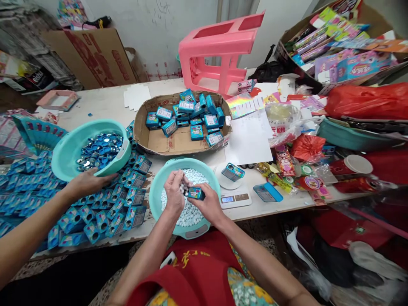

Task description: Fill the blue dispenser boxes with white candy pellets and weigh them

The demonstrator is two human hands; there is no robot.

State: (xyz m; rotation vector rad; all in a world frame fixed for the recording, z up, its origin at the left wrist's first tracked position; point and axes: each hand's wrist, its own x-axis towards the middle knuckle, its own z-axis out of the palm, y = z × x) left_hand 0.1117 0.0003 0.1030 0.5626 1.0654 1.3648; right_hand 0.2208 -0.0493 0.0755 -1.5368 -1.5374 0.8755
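Fingers of my right hand (211,205) are clamped on a small box (195,194); those of my left hand (174,193) bunch together around a few pale pieces (183,188). From my remote seat I see both hands over a round, mint-green bowl (155,191). The box, above the bowl's right half, is oblong and blue, with bright printed lettering. Smallest are the pieces, whitish and rounded like the heap (188,219) beneath them.
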